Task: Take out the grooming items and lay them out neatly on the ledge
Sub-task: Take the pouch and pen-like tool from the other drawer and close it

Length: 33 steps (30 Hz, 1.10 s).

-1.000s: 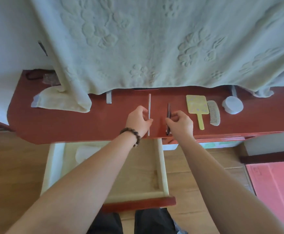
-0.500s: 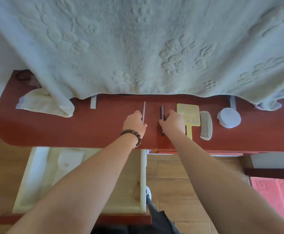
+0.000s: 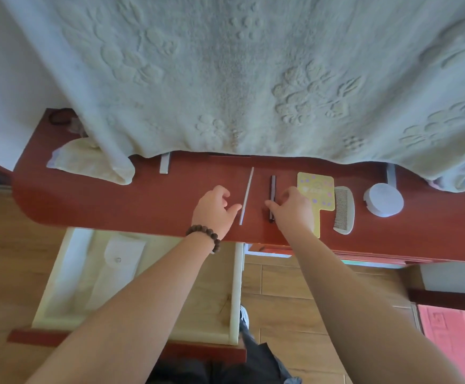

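Head view: on ledge (image 3: 115,206), left hand (image 3: 214,210) loosely curled, thumb tip just beside pale stick (image 3: 246,195), holding nothing. Right hand (image 3: 290,207) pinching dark stick (image 3: 272,198) beside mirror (image 3: 315,189), comb (image 3: 344,209), jar (image 3: 383,199).

1. Red desk (image 3: 115,206) w/ pale embossed towel (image 3: 253,79) hanging over its back edge.
2. Left hand (image 3: 214,210), bead bracelet (image 3: 205,236) on wrist; fingers loosely curled, thumb tip just beside thin white stick (image 3: 246,195), which lies slightly tilted.
3. Right hand (image 3: 290,207): fingertips on dark slim stick (image 3: 272,189), lying approx parallel to the white one.
4. Right of that, in a row: yellow hand mirror (image 3: 316,189), pale comb (image 3: 344,209), round white jar (image 3: 383,200).
5. Open drawer (image 3: 68,273) below the desk, white pouch (image 3: 117,261) inside.
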{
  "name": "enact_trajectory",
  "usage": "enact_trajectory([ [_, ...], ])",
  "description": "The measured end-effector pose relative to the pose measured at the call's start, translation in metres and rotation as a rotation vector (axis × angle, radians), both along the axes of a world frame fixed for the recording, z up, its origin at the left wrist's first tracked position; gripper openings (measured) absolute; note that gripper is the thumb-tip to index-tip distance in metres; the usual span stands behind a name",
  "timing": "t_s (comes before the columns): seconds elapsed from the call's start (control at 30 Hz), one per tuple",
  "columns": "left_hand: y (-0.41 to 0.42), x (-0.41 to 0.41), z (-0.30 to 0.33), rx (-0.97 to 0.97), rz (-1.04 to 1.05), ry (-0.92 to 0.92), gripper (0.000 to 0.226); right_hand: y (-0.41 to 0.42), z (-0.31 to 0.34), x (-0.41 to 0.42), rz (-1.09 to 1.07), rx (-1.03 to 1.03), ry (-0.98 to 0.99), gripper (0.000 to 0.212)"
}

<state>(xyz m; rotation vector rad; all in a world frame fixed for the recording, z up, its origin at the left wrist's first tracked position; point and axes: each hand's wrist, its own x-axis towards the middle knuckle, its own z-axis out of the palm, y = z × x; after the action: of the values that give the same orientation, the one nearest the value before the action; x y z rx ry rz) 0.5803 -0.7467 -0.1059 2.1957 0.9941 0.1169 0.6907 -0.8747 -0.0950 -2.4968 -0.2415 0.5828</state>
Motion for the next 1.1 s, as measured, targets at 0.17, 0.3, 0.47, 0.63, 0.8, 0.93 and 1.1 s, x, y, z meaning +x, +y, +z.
enact_trajectory([
  [0.17,0.009,-0.071,0.009,0.043,0.108,-0.101,0.022,0.003,0.016,-0.038,0.053,0.134,-0.082,0.030],
  [0.3,0.032,-0.140,0.000,0.057,0.203,0.019,0.019,0.018,0.019,-0.091,0.163,0.274,-0.016,0.020],
  [0.47,0.074,-0.207,-0.022,0.001,0.314,0.228,0.021,0.047,-0.003,-0.165,0.356,0.219,0.126,0.019],
  [0.63,0.116,-0.243,-0.039,-0.188,0.412,0.397,0.054,0.090,-0.037,-0.232,0.431,0.073,0.360,0.030],
  [0.8,0.136,-0.267,-0.055,-0.393,0.301,0.435,0.072,0.139,-0.067,-0.287,0.324,-0.022,0.498,0.051],
  [0.93,0.147,-0.281,-0.068,-0.567,0.280,0.388,0.072,0.164,-0.087,-0.313,0.021,0.057,0.667,0.069],
  [1.1,0.158,-0.287,-0.073,-0.500,0.172,0.362,0.044,0.176,-0.102,-0.322,-0.286,0.188,0.740,0.047],
])
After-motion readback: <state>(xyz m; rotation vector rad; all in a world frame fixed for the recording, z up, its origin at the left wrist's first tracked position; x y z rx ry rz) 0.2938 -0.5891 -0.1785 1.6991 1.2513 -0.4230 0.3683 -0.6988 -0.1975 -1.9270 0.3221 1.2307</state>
